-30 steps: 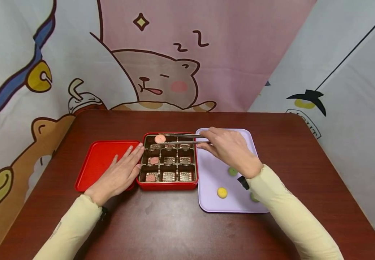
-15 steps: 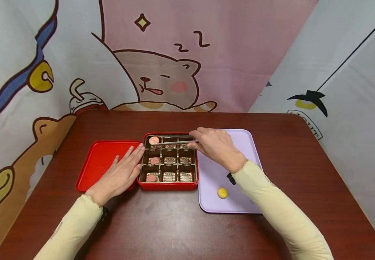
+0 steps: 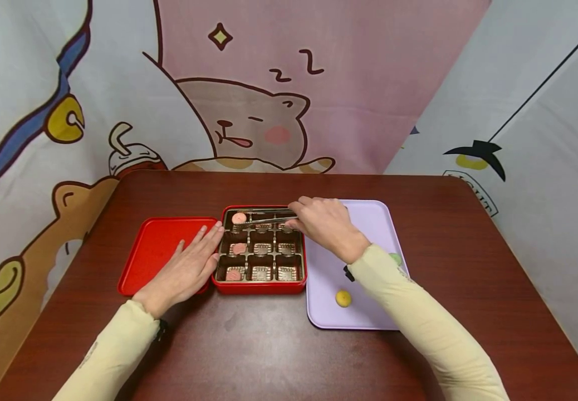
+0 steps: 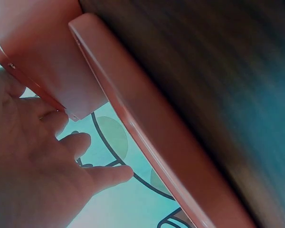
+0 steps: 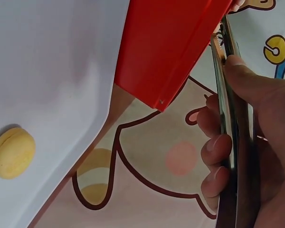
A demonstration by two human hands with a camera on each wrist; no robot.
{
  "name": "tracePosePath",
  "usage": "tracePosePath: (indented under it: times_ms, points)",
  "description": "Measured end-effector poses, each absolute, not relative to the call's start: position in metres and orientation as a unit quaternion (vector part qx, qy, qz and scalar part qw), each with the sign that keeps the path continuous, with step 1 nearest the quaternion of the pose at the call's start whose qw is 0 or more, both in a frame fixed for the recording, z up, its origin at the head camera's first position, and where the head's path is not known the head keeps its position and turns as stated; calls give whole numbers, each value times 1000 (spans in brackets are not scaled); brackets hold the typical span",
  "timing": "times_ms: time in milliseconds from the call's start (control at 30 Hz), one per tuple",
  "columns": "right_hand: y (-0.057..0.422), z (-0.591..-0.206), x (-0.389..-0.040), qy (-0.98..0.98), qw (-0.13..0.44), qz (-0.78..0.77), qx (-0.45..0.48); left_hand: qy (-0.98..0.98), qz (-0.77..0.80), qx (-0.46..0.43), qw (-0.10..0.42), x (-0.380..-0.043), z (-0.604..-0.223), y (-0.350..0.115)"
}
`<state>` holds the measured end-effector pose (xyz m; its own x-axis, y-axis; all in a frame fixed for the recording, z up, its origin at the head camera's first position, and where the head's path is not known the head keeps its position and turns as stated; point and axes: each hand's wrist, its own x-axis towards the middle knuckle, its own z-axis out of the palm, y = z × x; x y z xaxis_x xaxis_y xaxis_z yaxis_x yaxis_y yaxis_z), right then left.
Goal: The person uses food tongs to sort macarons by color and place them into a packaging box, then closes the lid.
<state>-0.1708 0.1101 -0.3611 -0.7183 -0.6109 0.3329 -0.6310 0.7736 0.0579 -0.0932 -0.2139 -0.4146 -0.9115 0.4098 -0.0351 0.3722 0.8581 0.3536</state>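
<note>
My right hand [image 3: 325, 227] grips a pair of metal tongs [image 3: 271, 219] over the back row of a red box [image 3: 259, 287]. The tips of the tongs are at a pink macaron [image 3: 239, 218] in the back left compartment. Two more pink macarons lie in the left column, one in the middle compartment [image 3: 239, 248] and one in the front compartment [image 3: 234, 274]. My left hand [image 3: 181, 273] has its fingers extended, fingertips at the box's left wall, in the left wrist view too. The tongs [image 5: 232, 128] lie between thumb and curled fingers in the right wrist view.
Left of the box lies a red lid [image 3: 151, 250], partly under my left hand. A lilac tray [image 3: 321, 312] on the right holds a yellow macaron [image 3: 343, 298] and a green one [image 3: 396, 258] half hidden by my sleeve. A patterned cloth hangs behind the table.
My right hand has moved left with the tongs, and the pink macaron has come left and down into the back left compartment. The left hand has stayed in place.
</note>
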Motion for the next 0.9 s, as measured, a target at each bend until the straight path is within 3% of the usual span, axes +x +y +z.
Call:
tracePosePath:
  times_ms: [367,900]
  points:
    - [113,-358,-168,-936,146,30,318,960,174,214,49,-93,-415,-211]
    - [157,-324,-140,-922,198,102,318,961,177,202,59,-94,-414,-212]
